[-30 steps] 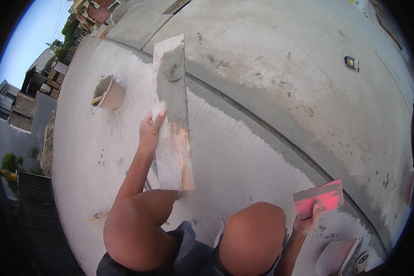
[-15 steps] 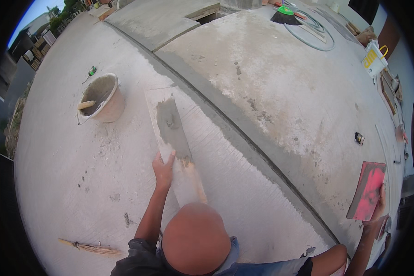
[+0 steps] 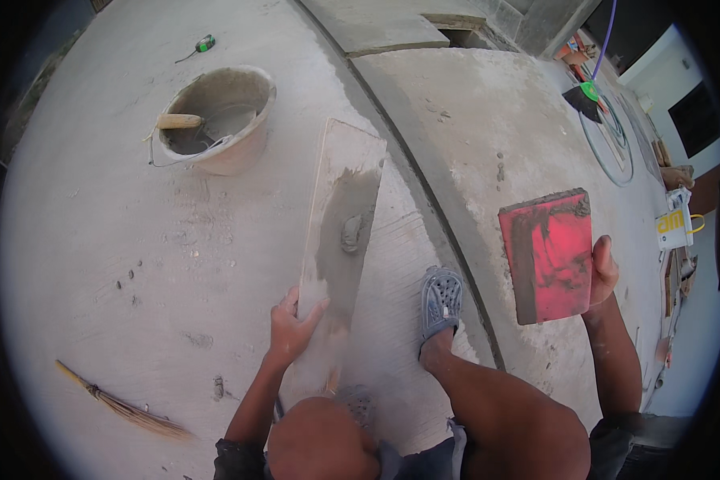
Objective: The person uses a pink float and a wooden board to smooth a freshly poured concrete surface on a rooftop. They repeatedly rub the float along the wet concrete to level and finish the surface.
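Note:
My left hand [image 3: 294, 324] grips the edge of a long pale board [image 3: 318, 232], its thumb on top. Wet grey mortar is smeared along the board, with a small lump [image 3: 350, 234] near the middle. Off to the right, my right hand [image 3: 604, 274] is closed on a red plastering float [image 3: 564, 260]. The float's flat face is turned up, streaked with mortar and crusted along its far and left edges. My right fingers are partly hidden behind it. The float is well apart from the board.
Ahead on the left stands a mortar bucket [image 3: 252, 144] with a wooden-handled tool [image 3: 180, 121] in it. A tape measure [image 3: 206, 43] and a straw hand broom [image 3: 128, 408] lie on the concrete. A narrow groove [image 3: 424, 188] runs past my clog [image 3: 442, 300]. A green-and-black broom [image 3: 584, 100] lies far right.
The float has moved left and away from my body, towards the board. My right leg and clog have come into view beside the groove. My view has shifted, and the bucket appears larger.

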A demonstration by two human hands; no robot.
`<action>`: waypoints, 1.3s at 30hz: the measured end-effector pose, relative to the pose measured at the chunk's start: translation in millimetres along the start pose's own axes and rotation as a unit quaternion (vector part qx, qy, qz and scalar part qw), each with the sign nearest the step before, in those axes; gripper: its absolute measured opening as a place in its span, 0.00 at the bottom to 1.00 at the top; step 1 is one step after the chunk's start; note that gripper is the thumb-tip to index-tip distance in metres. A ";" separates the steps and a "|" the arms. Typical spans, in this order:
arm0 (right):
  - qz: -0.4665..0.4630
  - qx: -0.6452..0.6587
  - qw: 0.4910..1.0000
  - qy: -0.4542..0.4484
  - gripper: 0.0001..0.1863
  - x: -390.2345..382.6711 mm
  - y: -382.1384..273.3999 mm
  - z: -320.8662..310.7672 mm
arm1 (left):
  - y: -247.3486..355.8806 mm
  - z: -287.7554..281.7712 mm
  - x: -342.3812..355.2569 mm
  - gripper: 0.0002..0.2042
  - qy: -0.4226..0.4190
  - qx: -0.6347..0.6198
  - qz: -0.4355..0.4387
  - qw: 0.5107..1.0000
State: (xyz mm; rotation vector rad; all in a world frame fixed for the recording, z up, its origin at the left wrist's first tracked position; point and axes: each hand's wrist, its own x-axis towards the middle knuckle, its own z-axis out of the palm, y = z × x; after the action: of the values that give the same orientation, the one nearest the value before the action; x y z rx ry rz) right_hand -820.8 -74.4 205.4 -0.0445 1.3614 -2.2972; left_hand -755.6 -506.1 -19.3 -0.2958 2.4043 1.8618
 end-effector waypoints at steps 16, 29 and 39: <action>0.182 0.398 0.872 -0.220 0.24 293.0 297.8 -36.5 | 59.3 -116.3 -136.4 0.19 0.306 0.139 -0.098 0.937; 0.137 0.441 0.887 -0.030 0.28 213.7 289.4 -117.5 | 157.2 -38.1 168.4 0.31 0.111 -0.045 -0.111 0.987; -0.068 0.284 0.950 0.108 0.25 211.8 281.2 -169.3 | 96.5 -54.3 332.9 0.28 0.061 -0.021 -0.054 0.996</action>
State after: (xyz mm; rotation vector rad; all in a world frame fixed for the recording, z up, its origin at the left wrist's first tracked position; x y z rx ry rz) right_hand -947.9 -133.8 -159.1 0.3155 0.7549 -2.7926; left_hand -1098.1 -568.4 24.4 -0.5459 2.3738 1.9023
